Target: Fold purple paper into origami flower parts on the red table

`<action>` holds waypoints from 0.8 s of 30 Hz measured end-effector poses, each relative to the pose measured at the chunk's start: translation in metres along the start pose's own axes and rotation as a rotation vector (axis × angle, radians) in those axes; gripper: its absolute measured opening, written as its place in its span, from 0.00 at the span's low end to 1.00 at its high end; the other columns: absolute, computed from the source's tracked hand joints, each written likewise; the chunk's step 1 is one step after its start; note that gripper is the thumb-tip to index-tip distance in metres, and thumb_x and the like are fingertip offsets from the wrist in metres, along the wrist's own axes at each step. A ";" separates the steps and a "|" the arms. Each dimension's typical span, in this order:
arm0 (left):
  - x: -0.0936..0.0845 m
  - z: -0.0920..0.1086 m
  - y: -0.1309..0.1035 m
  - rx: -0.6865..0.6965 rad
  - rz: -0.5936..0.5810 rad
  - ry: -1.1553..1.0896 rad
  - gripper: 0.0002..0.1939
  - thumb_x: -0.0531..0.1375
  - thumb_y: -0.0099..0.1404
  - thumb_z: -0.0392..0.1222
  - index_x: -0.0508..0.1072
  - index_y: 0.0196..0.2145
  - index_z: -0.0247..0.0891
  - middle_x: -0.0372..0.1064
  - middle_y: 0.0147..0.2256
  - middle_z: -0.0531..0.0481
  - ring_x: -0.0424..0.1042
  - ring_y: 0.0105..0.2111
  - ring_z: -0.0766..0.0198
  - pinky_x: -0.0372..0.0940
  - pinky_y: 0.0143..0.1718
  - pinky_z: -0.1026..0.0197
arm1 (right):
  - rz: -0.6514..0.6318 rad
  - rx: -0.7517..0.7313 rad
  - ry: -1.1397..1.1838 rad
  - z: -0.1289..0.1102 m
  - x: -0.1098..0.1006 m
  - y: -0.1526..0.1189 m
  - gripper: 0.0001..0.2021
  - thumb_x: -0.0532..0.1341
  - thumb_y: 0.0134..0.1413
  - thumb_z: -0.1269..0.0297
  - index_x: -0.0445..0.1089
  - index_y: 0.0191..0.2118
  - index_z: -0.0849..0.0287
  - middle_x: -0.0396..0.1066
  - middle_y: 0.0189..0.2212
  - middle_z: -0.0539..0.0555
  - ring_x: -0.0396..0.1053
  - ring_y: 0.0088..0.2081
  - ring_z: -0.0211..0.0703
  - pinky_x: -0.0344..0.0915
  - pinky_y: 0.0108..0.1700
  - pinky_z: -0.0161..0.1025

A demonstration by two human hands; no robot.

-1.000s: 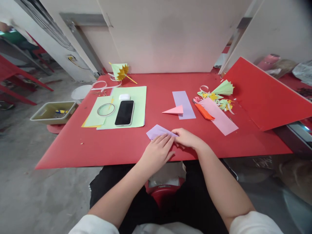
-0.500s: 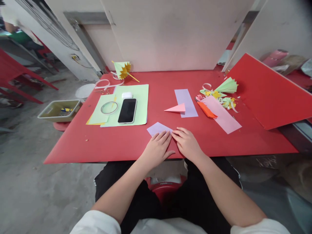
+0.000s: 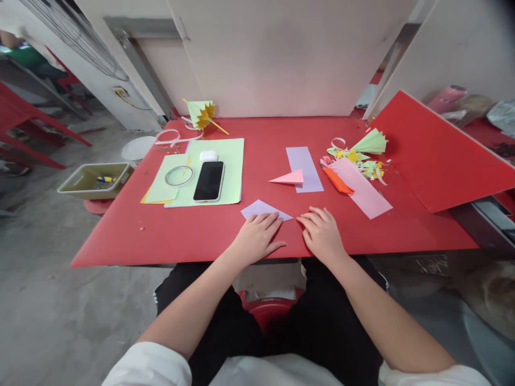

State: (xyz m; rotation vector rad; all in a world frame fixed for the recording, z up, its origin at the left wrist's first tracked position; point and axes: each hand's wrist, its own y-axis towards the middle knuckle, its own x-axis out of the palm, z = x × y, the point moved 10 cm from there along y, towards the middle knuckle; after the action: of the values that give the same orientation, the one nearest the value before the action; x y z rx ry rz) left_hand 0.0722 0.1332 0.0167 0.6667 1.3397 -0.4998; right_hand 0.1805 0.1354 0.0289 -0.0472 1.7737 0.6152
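A folded light purple paper (image 3: 259, 206) lies near the front edge of the red table, its pointed end toward the right. My left hand (image 3: 259, 234) rests flat on its lower part, thumb apart from the fingers. Just right of the paper's tip, my right hand (image 3: 321, 232) touches the table with its fingers a little spread and nothing in it. Behind them are a folded pink paper triangle (image 3: 288, 178) and a purple strip (image 3: 308, 171) partly under it. An orange cutter (image 3: 338, 180) lies on a pink strip (image 3: 368, 195).
On the left, green sheets (image 3: 233, 171) bear a phone (image 3: 208, 181), a white case (image 3: 208, 156) and a tape roll (image 3: 179, 176). Paper crafts (image 3: 370, 142) lie at the back right beside a leaning red board (image 3: 446, 155). A bin (image 3: 92, 182) stands left of the table (image 3: 161, 241).
My right hand has moved right, off the purple paper, so the paper's right tip now shows. My left hand stays on the paper. The view has shifted slightly.
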 end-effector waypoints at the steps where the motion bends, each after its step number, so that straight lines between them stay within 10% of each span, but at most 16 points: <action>1: 0.000 0.000 0.000 0.002 -0.003 0.007 0.31 0.46 0.65 0.58 0.60 0.56 0.33 0.59 0.56 0.38 0.60 0.52 0.50 0.56 0.49 0.50 | 0.036 0.013 0.005 0.001 -0.004 0.000 0.15 0.53 0.53 0.73 0.73 0.43 0.60 0.73 0.42 0.56 0.63 0.52 0.52 0.53 0.58 0.54; 9: 0.000 0.001 0.000 0.005 0.006 -0.008 0.32 0.45 0.65 0.59 0.61 0.56 0.30 0.60 0.56 0.39 0.57 0.55 0.49 0.53 0.53 0.49 | -0.052 -0.224 0.073 -0.046 0.021 0.006 0.22 0.47 0.55 0.75 0.60 0.56 0.70 0.64 0.54 0.61 0.61 0.56 0.47 0.55 0.59 0.50; 24: 0.010 -0.010 -0.010 -0.028 -0.042 -0.085 0.44 0.44 0.59 0.68 0.49 0.62 0.30 0.47 0.62 0.38 0.46 0.62 0.52 0.36 0.61 0.47 | -0.155 -0.170 0.096 -0.039 0.035 0.002 0.21 0.43 0.63 0.67 0.56 0.59 0.67 0.60 0.57 0.57 0.57 0.59 0.46 0.51 0.61 0.51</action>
State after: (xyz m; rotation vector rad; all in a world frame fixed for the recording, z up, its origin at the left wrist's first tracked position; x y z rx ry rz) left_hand 0.0605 0.1335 0.0041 0.5894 1.2809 -0.5363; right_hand 0.1347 0.1310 0.0039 -0.3332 1.7864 0.6580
